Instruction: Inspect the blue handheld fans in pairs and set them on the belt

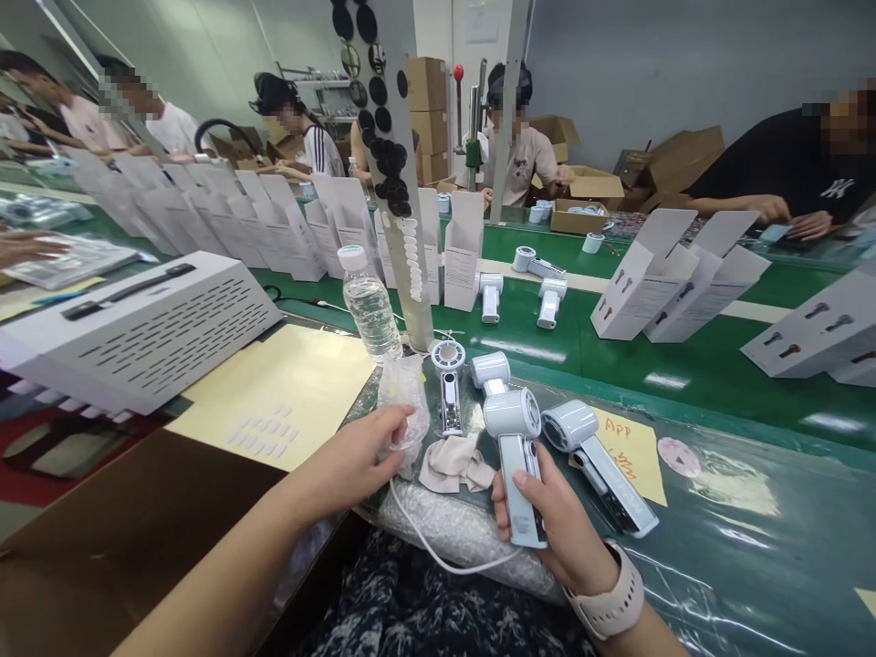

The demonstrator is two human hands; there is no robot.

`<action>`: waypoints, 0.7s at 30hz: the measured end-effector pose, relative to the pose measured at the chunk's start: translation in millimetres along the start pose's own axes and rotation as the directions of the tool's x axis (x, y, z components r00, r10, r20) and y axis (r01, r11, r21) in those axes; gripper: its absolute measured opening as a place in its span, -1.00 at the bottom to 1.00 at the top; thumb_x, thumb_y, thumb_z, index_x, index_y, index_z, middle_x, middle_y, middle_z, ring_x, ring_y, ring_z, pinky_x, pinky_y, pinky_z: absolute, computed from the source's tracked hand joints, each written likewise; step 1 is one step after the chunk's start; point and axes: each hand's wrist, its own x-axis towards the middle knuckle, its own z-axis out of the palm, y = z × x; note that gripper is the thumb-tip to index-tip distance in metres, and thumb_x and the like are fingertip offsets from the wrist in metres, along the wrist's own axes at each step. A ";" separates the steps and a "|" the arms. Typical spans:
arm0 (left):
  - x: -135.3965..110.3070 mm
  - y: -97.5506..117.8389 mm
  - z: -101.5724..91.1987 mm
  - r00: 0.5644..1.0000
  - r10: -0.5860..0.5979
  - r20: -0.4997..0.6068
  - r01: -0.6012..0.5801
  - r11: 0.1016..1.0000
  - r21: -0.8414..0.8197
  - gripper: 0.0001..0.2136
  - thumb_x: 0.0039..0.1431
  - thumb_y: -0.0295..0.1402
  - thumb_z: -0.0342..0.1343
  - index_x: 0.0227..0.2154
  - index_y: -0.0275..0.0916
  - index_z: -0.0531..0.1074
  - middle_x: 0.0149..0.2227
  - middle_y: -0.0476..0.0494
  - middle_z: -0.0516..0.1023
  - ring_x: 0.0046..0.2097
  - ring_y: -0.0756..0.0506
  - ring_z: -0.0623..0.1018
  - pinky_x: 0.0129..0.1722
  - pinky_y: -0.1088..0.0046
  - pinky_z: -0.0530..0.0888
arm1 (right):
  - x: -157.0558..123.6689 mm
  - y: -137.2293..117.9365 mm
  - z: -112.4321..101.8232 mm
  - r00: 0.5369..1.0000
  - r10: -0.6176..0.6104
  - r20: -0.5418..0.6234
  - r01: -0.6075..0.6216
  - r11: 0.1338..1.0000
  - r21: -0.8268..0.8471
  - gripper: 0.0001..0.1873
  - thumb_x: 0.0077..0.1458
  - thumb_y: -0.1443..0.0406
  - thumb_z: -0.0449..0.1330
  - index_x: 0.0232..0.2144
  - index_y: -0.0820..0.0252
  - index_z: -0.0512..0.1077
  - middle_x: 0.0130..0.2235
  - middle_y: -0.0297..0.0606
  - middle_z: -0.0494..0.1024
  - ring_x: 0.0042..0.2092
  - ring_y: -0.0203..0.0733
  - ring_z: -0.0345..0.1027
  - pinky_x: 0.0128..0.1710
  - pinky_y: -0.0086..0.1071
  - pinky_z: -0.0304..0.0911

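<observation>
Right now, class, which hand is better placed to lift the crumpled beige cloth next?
Probably the left hand, beside the cloth: it touches a clear plastic bag, while the right hand grips a pale-blue handheld fan.

Laid on the green desk (739,566): near its far edge, a clear plastic bag (402,383), a light-blue fan (450,391) and a second fan (490,369); toward the near edge, a cloth (455,465) and bubble wrap (442,516); farther right, a third fan (606,470) overlapping a yellow note (633,447) beside a pink disc (680,457).
</observation>
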 end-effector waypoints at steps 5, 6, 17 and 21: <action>1.8 -0.2 2.9 0.999 -0.041 0.022 0.041 0.999 -0.009 -0.74 0.23 -0.31 -0.09 -0.06 -0.15 0.35 -0.12 -0.18 0.59 -0.09 -0.24 0.58 -0.12 0.25 0.46 | -0.3 2.9 2.7 0.997 -0.077 0.028 0.079 0.995 -0.058 -0.48 0.09 0.13 0.31 0.01 0.08 0.19 -0.37 -0.35 0.53 -0.51 -0.30 0.37 -0.54 -0.42 0.33; 2.4 -2.4 4.0 0.998 -0.057 0.019 0.057 0.998 -0.011 -0.79 0.23 -0.31 -0.10 -0.14 -0.14 0.35 -0.10 -0.19 0.59 -0.10 -0.25 0.59 -0.14 0.25 0.46 | -0.2 1.7 7.0 0.993 -0.110 0.041 0.113 0.990 -0.086 -0.49 0.07 0.15 0.32 -0.01 0.08 0.21 -0.32 -0.32 0.54 -0.50 -0.29 0.38 -0.52 -0.40 0.35; -0.2 -11.2 11.3 0.985 -0.153 -0.075 0.140 0.977 -0.161 -0.86 0.19 -0.32 -0.15 -0.20 -0.14 0.21 -0.35 -0.08 0.58 -0.29 -0.19 0.60 -0.32 0.35 0.44 | 27.1 -7.7 74.0 0.937 0.234 0.261 -0.170 0.954 -0.246 -0.47 -0.18 0.39 0.27 -0.09 0.09 0.27 -0.51 -0.51 0.50 -0.67 -0.33 0.30 -0.65 -0.46 0.27; -1.7 -14.8 15.5 0.968 -0.220 -0.119 0.178 0.940 -0.290 -0.82 0.09 -0.32 -0.05 -0.21 -0.13 0.21 -0.34 -0.04 0.60 -0.33 -0.18 0.60 -0.35 0.38 0.43 | 28.2 -1.2 77.2 0.934 0.237 0.269 -0.155 0.944 -0.292 -0.54 -0.19 0.43 0.27 -0.17 0.11 0.33 -0.54 -0.54 0.45 -0.68 -0.34 0.28 -0.71 -0.50 0.22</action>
